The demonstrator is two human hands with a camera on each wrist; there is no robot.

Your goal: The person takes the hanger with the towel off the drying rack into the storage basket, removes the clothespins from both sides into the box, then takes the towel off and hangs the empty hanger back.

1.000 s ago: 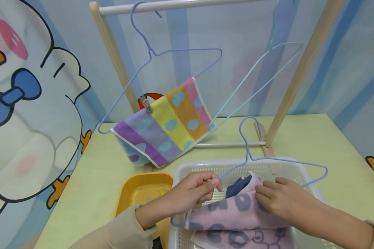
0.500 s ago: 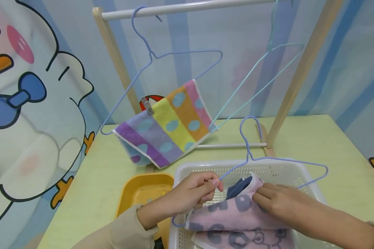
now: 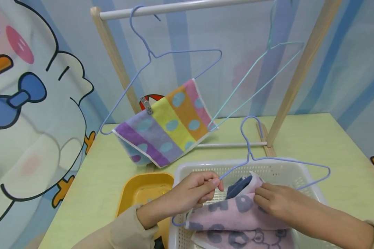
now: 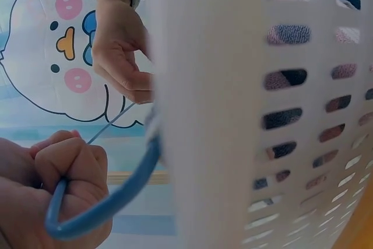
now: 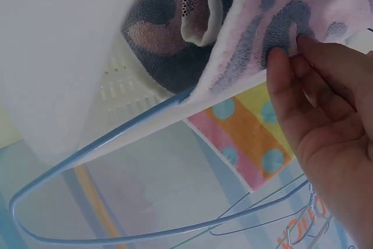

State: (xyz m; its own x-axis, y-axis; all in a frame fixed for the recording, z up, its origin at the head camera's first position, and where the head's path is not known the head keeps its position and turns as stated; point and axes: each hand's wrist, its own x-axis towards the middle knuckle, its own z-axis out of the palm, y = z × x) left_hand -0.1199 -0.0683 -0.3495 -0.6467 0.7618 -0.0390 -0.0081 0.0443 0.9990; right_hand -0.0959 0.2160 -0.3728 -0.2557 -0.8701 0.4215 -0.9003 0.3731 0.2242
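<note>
My left hand (image 3: 194, 190) grips the left arm of a blue wire hanger (image 3: 248, 152) held over a white basket. A pink towel (image 3: 227, 214) with grey figures hangs folded over the hanger's bottom bar. Near the towel's upper right part, my right hand (image 3: 283, 200) pinches the cloth between thumb and fingers, as the right wrist view shows. Part of the towel is hidden behind that hand. In the left wrist view the hanger's blue end (image 4: 111, 202) curves past my left hand (image 4: 70, 179).
Under both hands stands the white perforated basket (image 3: 187, 167), with dark blue cloth (image 3: 238, 186) visible. A yellow tray (image 3: 143, 178) is at its left. Behind, a wooden rack (image 3: 302, 72) carries another blue hanger (image 3: 149, 52) with a striped towel (image 3: 171, 124) and clip (image 3: 146, 105), plus a mint hanger (image 3: 255, 64).
Over the last second my right hand has shifted slightly left on the pink towel, its fingers closer together. My left hand and the hanger stay almost in place.
</note>
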